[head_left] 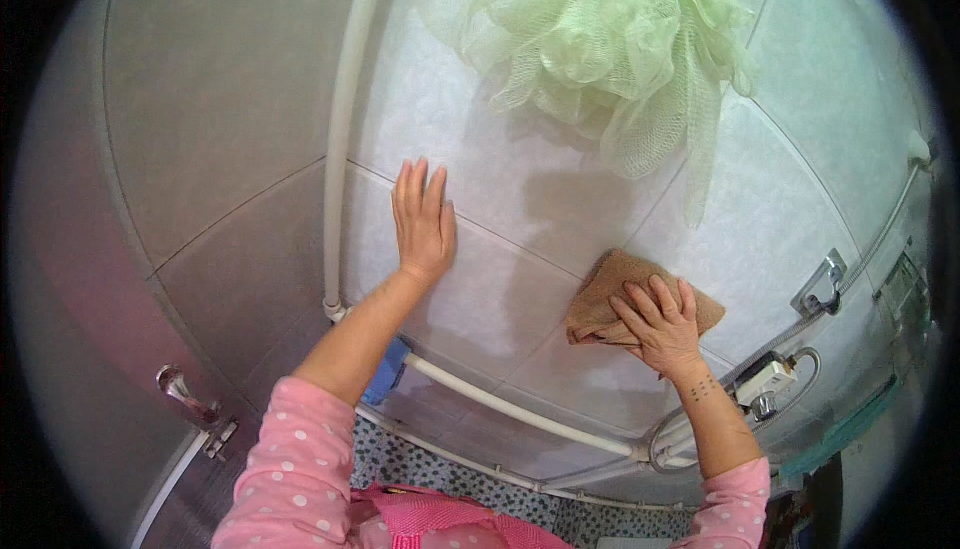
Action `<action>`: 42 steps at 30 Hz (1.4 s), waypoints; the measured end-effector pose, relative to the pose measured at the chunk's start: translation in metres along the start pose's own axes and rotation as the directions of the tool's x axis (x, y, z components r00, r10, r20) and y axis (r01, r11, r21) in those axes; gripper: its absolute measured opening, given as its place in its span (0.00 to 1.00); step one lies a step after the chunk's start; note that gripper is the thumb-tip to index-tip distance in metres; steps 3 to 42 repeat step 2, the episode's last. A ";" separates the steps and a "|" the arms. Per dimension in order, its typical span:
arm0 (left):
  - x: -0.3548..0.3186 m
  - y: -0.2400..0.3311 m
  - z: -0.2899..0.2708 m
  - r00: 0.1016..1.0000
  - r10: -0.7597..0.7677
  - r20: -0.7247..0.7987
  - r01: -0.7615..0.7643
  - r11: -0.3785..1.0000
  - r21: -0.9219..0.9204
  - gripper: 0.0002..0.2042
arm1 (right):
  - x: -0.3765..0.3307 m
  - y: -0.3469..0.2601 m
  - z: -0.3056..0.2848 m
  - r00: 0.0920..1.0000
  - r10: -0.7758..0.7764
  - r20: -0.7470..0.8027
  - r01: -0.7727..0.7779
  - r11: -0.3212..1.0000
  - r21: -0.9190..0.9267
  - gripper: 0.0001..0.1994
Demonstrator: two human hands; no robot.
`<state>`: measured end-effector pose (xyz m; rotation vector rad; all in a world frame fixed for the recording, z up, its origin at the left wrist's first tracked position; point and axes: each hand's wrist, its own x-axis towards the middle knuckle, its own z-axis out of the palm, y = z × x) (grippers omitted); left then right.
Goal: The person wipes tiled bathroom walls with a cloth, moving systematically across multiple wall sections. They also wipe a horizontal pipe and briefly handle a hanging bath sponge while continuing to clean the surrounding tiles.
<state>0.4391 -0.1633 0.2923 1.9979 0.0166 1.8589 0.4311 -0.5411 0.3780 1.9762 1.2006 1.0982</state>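
Note:
My right hand (pixel 660 324) presses a folded brown cloth (pixel 606 294) against the pale tiled wall (pixel 480 299), its fingers stretched out over the fabric. The cloth lies partly under the palm, and its edges show on both sides of the hand. To the left, my left hand (pixel 424 221) rests on the same wall with fingers extended upward and nothing in it. Above both hands hangs a large light-green mesh bath puff (pixel 610 44), close to the camera and hiding part of the tiles.
A white vertical pipe (pixel 345 129) runs left of my left hand; a horizontal pipe (pixel 520 411) crosses below. On the right are a metal shower bracket (pixel 822 284), a hose (pixel 885 224) and a white valve box (pixel 768 381). A door handle (pixel 185 394) is at far left, above pebble-patterned flooring (pixel 450 471).

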 end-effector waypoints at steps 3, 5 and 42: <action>-0.037 -0.005 -0.006 0.967 -0.201 0.155 0.218 0.971 -0.100 0.29 | 0.016 0.003 -0.006 0.999 -0.026 0.020 0.026 0.999 -0.022 0.46; -0.037 -0.005 -0.006 0.967 -0.201 0.155 0.218 0.971 -0.100 0.29 | 0.016 0.003 -0.006 0.999 -0.026 0.020 0.026 0.999 -0.022 0.46; -0.037 -0.005 -0.006 0.967 -0.201 0.155 0.218 0.971 -0.100 0.29 | 0.016 0.003 -0.006 0.999 -0.026 0.020 0.026 0.999 -0.022 0.46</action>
